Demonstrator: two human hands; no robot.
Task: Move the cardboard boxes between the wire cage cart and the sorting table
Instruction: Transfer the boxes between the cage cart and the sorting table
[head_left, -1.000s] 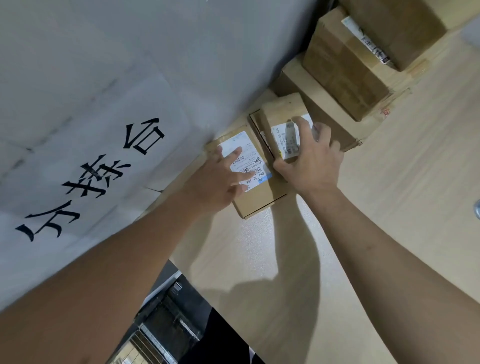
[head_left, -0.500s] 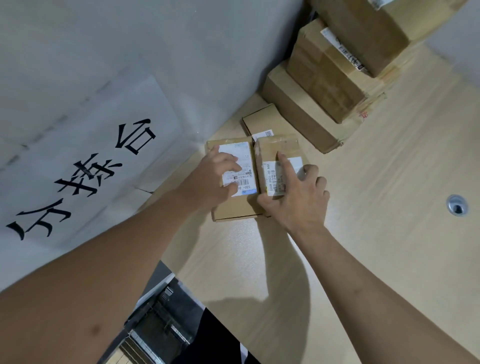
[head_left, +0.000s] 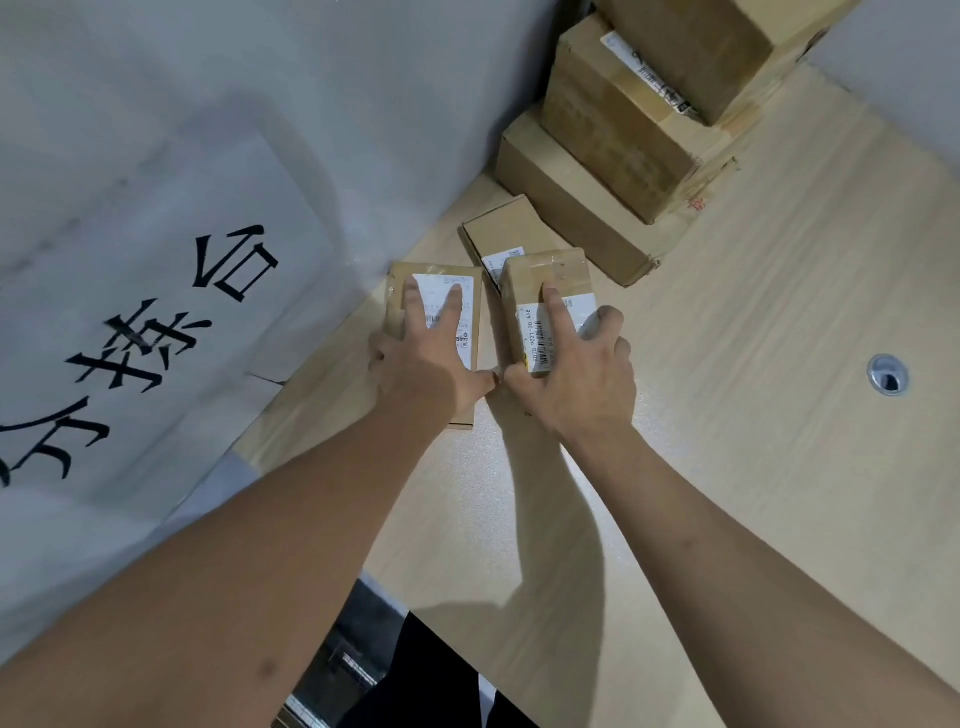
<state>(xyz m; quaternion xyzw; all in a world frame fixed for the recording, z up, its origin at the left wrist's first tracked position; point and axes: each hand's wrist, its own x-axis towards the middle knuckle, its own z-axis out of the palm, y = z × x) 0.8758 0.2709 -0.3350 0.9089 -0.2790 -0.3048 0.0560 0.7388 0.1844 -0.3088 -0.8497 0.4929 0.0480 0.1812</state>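
Small box (head_left: 550, 291), pulled nearer while gripped by the right hand (head_left: 576, 384), joins the flat box (head_left: 431, 269) under the straight-fingered left hand (head_left: 426, 374); both look ready to lift.

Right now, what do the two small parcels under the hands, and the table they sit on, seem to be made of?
Left parcel: plain brown cardboard, matte, with a white paper label. Right parcel: the same cardboard, but shiny streaks on top suggest clear tape. Table: pale wood grain, smooth and even, probably laminate rather than solid wood.
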